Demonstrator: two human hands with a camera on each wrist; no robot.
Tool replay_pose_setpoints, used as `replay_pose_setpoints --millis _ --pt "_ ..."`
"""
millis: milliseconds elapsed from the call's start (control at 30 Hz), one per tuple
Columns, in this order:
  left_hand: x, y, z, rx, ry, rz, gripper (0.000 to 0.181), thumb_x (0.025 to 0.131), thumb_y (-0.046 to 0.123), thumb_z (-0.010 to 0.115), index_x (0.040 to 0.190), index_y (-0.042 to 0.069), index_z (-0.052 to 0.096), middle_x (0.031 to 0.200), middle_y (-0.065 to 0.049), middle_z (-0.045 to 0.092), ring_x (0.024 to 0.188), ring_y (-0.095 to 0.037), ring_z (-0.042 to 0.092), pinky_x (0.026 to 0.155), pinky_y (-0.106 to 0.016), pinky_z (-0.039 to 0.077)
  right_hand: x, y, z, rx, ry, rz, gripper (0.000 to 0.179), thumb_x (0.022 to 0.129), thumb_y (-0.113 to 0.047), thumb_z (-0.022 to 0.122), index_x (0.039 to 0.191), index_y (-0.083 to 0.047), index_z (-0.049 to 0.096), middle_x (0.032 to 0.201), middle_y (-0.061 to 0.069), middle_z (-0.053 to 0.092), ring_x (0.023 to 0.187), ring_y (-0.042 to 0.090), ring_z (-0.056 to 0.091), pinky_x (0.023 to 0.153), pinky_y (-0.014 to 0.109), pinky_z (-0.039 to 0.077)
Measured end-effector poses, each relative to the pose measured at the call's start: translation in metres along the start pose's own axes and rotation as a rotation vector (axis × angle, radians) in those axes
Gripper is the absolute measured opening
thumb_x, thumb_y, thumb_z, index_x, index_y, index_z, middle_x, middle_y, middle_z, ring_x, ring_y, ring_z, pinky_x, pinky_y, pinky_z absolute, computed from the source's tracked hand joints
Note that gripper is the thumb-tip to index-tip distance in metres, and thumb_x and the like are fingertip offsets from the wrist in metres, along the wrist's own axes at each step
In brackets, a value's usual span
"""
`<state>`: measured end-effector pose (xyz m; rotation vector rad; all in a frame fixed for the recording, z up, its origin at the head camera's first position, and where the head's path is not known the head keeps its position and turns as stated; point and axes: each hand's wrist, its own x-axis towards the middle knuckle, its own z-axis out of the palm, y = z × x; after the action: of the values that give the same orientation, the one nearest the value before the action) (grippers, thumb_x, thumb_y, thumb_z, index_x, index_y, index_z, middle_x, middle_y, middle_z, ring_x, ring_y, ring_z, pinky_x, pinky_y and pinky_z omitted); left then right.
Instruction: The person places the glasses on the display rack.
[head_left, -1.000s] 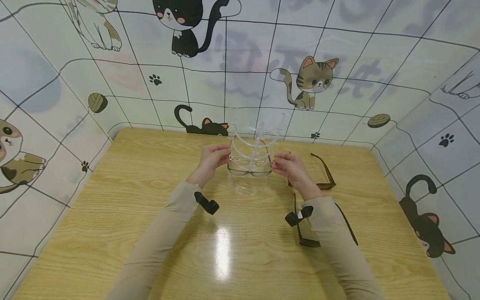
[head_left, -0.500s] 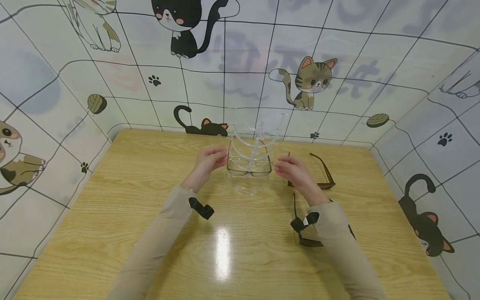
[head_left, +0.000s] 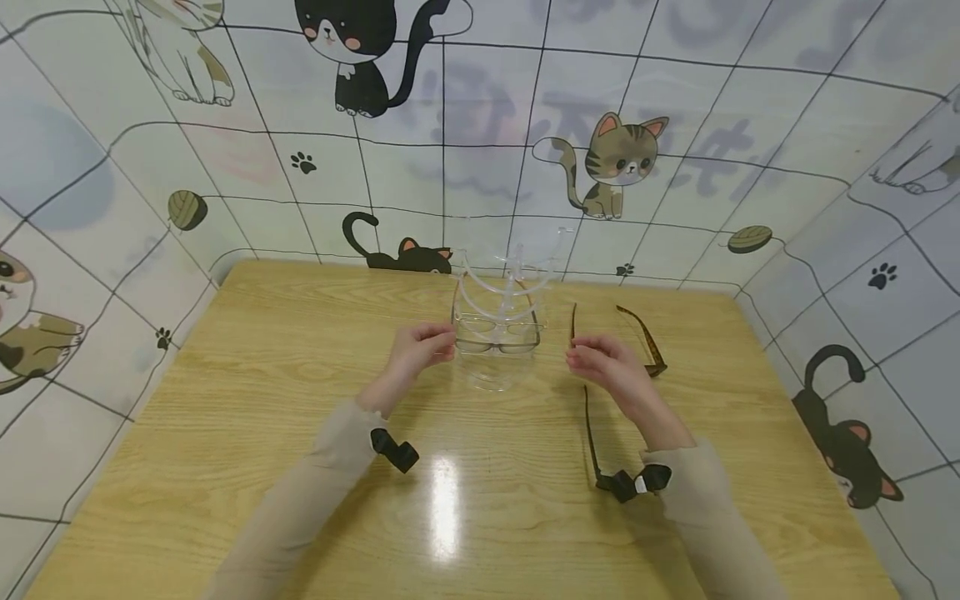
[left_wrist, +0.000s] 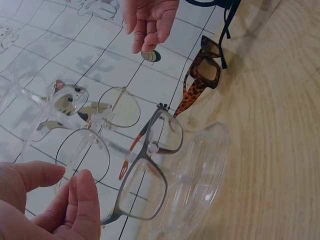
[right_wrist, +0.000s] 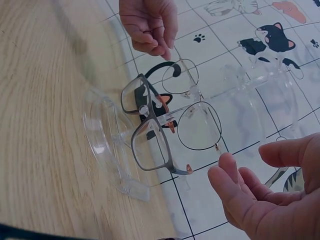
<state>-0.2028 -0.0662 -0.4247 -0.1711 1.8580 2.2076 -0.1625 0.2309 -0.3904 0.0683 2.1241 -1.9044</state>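
Observation:
A clear tiered display stand holds two pairs of glasses. Thin-rimmed round glasses sit on a tier above the grey rectangular glasses with orange-brown temple tips. My left hand is beside the left end of the glasses in the head view; its thumb and fingertips are apart, close by the round rim in the left wrist view. My right hand hovers right of the stand with loosely bent fingers and nothing between them. In the head view it overlaps the tortoiseshell sunglasses.
Black-framed glasses lie on the wooden table, partly hidden under my right wrist and its camera. Behind the table stands a white wall covering with cat drawings and grid lines, continuing along both sides.
My right hand has let go of the round glasses' right end and moved right and toward me. My left hand has come off the left end and shifted slightly lower. The glasses stay on the stand.

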Motion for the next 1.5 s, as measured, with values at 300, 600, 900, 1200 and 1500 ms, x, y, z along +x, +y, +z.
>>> replay_pose_setpoints --millis 300,600,900,1200,1500 --pt "-0.015 -0.012 0.018 0.025 -0.079 0.016 0.028 0.087 -0.003 0.060 0.111 -0.018 0.056 0.079 -0.005 0.065 0.063 -0.009 0.061 0.063 -0.021 0.056 -0.030 0.007 -0.007 -0.016 0.019 -0.055 0.043 0.097 -0.018 0.053 0.127 0.010 0.041 0.101 0.001 0.062 0.095 0.012 0.062 0.090 0.030 0.050" --pt "-0.027 -0.024 0.041 0.066 -0.185 0.046 0.028 0.087 -0.001 0.062 0.109 -0.018 0.058 0.081 -0.008 0.066 0.063 -0.007 0.061 0.064 -0.024 0.056 -0.058 0.014 -0.020 -0.053 0.046 -0.094 0.039 0.097 -0.019 0.054 0.122 0.009 0.044 0.099 -0.002 0.063 0.095 0.012 0.062 0.085 0.024 0.052" --pt "-0.032 -0.036 0.061 0.083 -0.275 0.061 0.027 0.086 0.000 0.063 0.108 -0.017 0.060 0.080 -0.007 0.067 0.064 -0.008 0.061 0.073 -0.039 0.057 -0.082 0.027 -0.038 -0.045 0.074 -0.125 0.033 0.097 -0.016 0.053 0.120 0.006 0.047 0.101 -0.003 0.063 0.094 0.009 0.062 0.084 0.022 0.052" --pt "-0.034 -0.054 0.084 0.117 -0.334 0.036 0.023 0.086 0.000 0.064 0.104 -0.014 0.062 0.081 -0.013 0.067 0.063 -0.009 0.061 0.071 -0.038 0.058 -0.098 0.040 -0.053 -0.001 0.121 -0.132 0.025 0.096 -0.012 0.054 0.117 0.000 0.050 0.102 -0.004 0.064 0.095 0.007 0.063 0.083 0.021 0.052" --pt "-0.041 -0.070 0.108 0.167 -0.432 -0.002 0.023 0.087 0.001 0.063 0.104 -0.014 0.063 0.090 -0.022 0.067 0.067 -0.011 0.063 0.069 -0.036 0.058 -0.112 0.049 -0.071 0.092 0.163 -0.168 0.018 0.095 -0.002 0.052 0.111 -0.009 0.056 0.099 -0.004 0.066 0.094 0.008 0.063 0.081 0.020 0.053"
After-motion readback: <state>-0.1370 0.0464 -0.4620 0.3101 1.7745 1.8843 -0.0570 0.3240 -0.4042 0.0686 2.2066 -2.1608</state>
